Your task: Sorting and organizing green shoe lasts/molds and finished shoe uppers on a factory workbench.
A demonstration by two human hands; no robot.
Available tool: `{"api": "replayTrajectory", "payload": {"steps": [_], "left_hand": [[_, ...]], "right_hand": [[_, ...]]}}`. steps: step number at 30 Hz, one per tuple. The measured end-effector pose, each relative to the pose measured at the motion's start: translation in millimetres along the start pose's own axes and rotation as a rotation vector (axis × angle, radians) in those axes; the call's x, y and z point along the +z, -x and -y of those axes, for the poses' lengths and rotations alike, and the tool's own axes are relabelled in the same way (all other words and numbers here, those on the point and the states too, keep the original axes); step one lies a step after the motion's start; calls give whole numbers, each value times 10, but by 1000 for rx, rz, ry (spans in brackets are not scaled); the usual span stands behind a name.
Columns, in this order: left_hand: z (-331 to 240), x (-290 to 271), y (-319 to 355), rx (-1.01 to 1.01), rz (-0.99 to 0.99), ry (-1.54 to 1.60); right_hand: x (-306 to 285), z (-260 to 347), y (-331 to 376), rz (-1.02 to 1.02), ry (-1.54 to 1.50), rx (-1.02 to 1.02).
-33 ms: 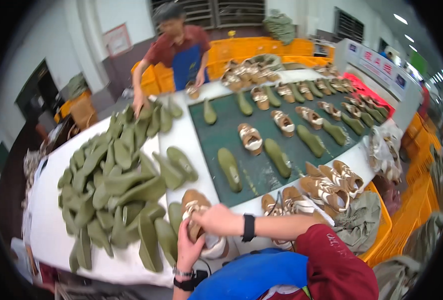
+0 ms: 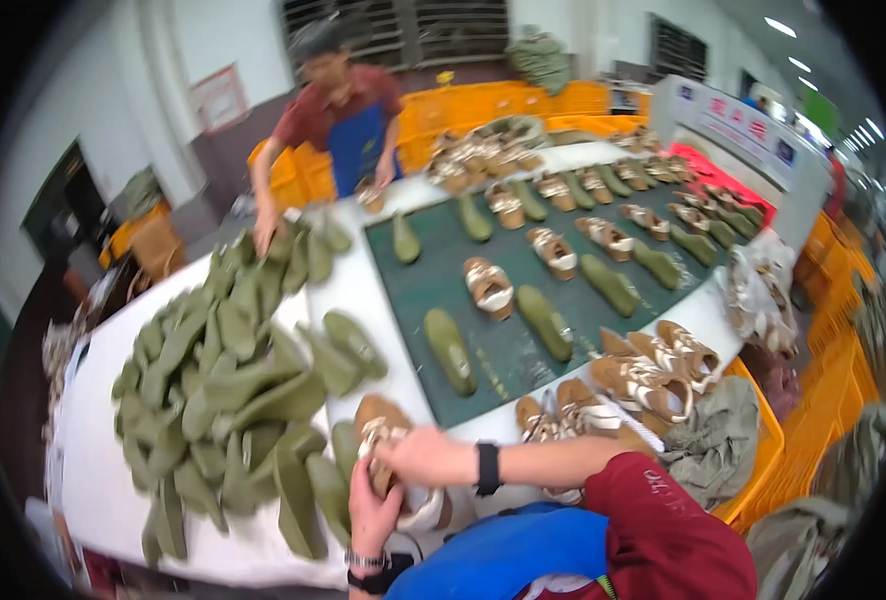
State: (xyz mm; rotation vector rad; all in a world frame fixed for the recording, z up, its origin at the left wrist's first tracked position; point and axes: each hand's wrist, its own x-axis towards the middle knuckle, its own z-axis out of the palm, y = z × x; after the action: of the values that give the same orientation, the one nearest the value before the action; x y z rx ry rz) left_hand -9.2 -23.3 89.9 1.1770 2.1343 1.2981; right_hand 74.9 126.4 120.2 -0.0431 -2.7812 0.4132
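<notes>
In front of me a brown and white shoe [image 2: 381,413] stands on the white table edge, toe pointing away. My left hand [image 2: 371,510] wraps round its left side, fingers and thumb closed on it. From the right, my right hand [image 2: 428,456] reaches across the top of the same shoe, its fingers curled at the laces and opening. What exactly those fingertips grip is hidden. Close by on the left lies a big heap of olive-green shoe lasts [image 2: 263,400]. More brown and white shoes [image 2: 643,385] sit right of my right forearm.
A green conveyor belt [image 2: 508,375] carries rows of shoes and lasts. Across the table a person [image 2: 338,120] in a blue apron reaches into the lasts, a shoe at the other hand. Orange crates [image 2: 823,400] and a crumpled grey-green cloth [image 2: 713,440] stand at the right.
The whole scene has shifted slightly left in the view. Both my hands stay on the shoe, and the person opposite still reaches into the lasts.
</notes>
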Motion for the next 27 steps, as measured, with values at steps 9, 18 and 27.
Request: {"api": "replayTrajectory", "payload": {"steps": [9,18,27], "left_hand": [[-550,-105,317,203,-184,-439],[-717,-151,207,72,-354,-390],[-454,-190,63,166,-241,-432]], "right_hand": [[10,239,79,-54,-14,-143],[-192,45,140,73,-178,3],[-126,322,361,-6,-308,-257]]}}
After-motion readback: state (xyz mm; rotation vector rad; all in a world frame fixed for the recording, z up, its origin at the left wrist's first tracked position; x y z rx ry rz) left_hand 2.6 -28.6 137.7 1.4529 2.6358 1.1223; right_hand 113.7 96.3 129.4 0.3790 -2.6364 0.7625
